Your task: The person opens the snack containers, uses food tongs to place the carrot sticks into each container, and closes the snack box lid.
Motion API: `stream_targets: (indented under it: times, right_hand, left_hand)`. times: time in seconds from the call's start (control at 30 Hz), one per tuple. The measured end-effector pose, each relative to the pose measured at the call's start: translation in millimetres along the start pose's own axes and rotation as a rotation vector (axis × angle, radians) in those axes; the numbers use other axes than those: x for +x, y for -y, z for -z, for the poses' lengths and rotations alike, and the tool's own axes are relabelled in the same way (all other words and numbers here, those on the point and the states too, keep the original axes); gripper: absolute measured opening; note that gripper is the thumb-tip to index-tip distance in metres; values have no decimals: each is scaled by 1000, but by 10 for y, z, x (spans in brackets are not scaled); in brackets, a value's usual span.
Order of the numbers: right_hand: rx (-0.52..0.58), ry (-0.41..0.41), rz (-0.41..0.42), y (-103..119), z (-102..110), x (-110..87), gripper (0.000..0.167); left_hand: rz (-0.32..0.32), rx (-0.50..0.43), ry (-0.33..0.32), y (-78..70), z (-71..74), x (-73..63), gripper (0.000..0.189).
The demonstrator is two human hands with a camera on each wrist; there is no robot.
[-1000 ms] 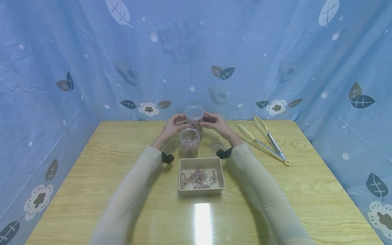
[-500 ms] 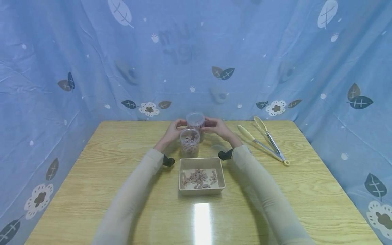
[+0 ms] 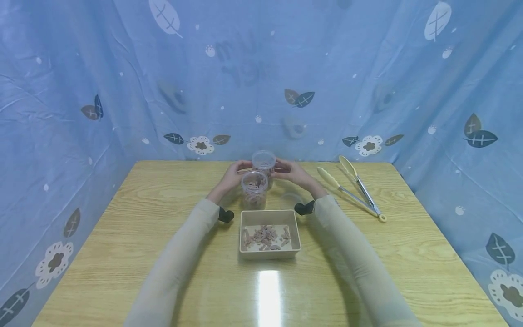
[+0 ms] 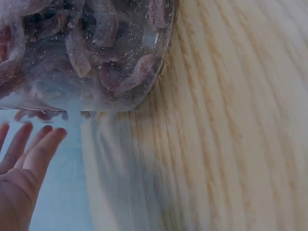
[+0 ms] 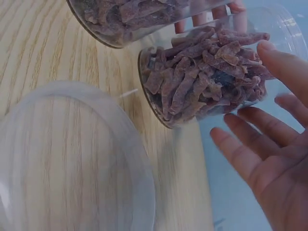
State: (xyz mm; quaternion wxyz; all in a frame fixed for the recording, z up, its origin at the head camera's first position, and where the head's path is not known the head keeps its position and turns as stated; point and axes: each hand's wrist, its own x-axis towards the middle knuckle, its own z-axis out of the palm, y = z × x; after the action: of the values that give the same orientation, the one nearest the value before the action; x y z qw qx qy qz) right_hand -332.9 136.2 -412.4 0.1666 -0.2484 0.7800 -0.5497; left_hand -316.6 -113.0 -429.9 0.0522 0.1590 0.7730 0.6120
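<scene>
Both hands hold the rear clear plastic jar (image 3: pixel 263 160), which is partly filled with brownish-purple dried strips. My left hand (image 3: pixel 234 175) is on its left side; my right hand (image 3: pixel 295 175) is on its right. In the right wrist view, the right thumb lies against the rear jar (image 5: pixel 202 79) and the other fingers (image 5: pixel 240 154) spread behind it. In the left wrist view, the left fingers (image 4: pixel 41 154) are fairly straight, and the front jar hides where they touch. That front jar (image 3: pixel 254 193), also holding strips, stands just nearer. Whether the rear jar is capped, I cannot tell.
A beige rectangular tray (image 3: pixel 269 255) with scattered strips sits before the jars. A round clear lid (image 5: pixel 139 159) lies on the wooden table near my right wrist. Spread tongs (image 3: pixel 369 200) with cream tips lie to the right. Blue patterned cloth (image 3: pixel 261 68) surrounds the table.
The rear jar has come down from a raised position to behind the front jar, then shifted slightly right. Both hands moved with it. Tray, front jar and tongs stay put.
</scene>
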Motion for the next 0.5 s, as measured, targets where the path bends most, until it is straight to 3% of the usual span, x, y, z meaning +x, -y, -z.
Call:
stream_targets:
  times: [0.27, 0.5]
  right_hand:
    - [-120, 50, -13, -94, 26, -129, 74]
    - [-202, 102, 9, -191, 54, -308, 71]
  left_hand:
    - [22, 49, -10, 69, 61, -106, 47]
    - [68, -17, 41, 73, 145, -265, 51]
